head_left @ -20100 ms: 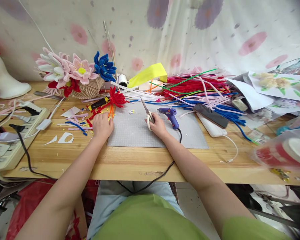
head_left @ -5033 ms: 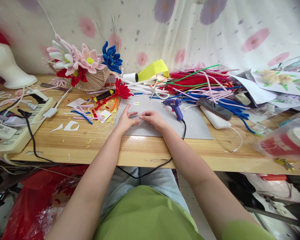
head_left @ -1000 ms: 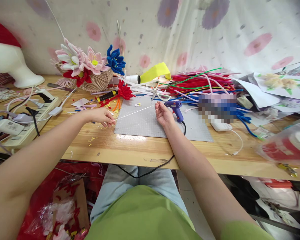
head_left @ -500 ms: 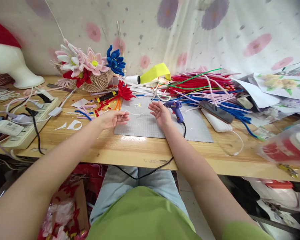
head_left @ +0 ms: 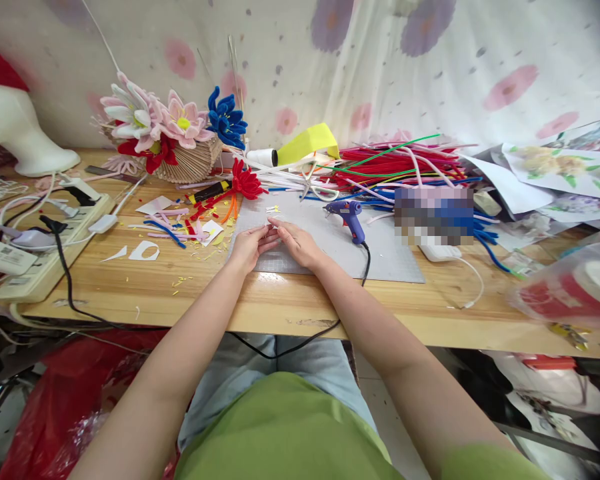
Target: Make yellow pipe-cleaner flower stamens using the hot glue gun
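My left hand (head_left: 253,248) and my right hand (head_left: 297,243) meet fingertip to fingertip above the grey cutting mat (head_left: 390,257). Both are closed in a pinch around a thin white strand (head_left: 271,225), of which only a small bit shows between the fingers. Right of my hands, a purple hot glue gun (head_left: 351,219) rests on the mat, its black cord running off the front edge. Tiny yellow-and-white pieces (head_left: 273,209) lie just beyond my fingertips. Behind them is a red chenille flower (head_left: 247,180) with an orange stem.
Scissors (head_left: 308,179) and bundled chenille stems (head_left: 380,160) lie along the back. Finished flowers (head_left: 155,123) stand at back left. A power strip (head_left: 55,253) with cables occupies the left; scraps (head_left: 145,251) litter the wood. A bagged cup (head_left: 570,287) is at right.
My left hand has moved right and my right hand has moved left and slightly down, bringing their fingertips together. The right hand, open before, is now pinched. The white strand is mostly hidden.
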`<action>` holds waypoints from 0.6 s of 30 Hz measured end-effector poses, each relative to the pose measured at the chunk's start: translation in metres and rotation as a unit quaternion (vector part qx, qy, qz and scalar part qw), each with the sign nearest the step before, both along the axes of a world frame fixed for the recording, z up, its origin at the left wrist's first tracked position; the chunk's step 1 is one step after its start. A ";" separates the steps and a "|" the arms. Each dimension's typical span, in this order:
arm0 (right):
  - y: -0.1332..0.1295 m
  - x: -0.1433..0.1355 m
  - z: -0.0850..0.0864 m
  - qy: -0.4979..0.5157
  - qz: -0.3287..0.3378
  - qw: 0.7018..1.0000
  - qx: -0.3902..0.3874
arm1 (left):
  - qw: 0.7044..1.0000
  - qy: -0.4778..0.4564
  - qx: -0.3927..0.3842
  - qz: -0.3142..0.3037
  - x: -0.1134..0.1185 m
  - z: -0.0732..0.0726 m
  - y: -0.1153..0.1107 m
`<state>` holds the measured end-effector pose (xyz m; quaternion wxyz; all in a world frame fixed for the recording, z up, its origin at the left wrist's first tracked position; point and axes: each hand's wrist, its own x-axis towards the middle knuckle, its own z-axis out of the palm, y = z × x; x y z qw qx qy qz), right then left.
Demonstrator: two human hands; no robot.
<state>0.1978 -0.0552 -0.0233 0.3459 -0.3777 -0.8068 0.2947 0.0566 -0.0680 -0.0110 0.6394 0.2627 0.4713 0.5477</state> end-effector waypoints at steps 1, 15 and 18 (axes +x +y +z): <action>0.000 0.000 0.000 -0.007 0.003 1.000 -0.003 | 1.000 0.004 0.000 -0.003 -0.002 0.000 0.000; 0.006 -0.006 -0.009 0.153 -0.006 0.982 -0.112 | 0.995 0.098 0.006 -0.022 -0.001 0.001 -0.002; 0.010 -0.006 -0.011 0.262 -0.022 0.944 -0.198 | 0.992 0.119 0.006 -0.048 0.000 0.003 -0.005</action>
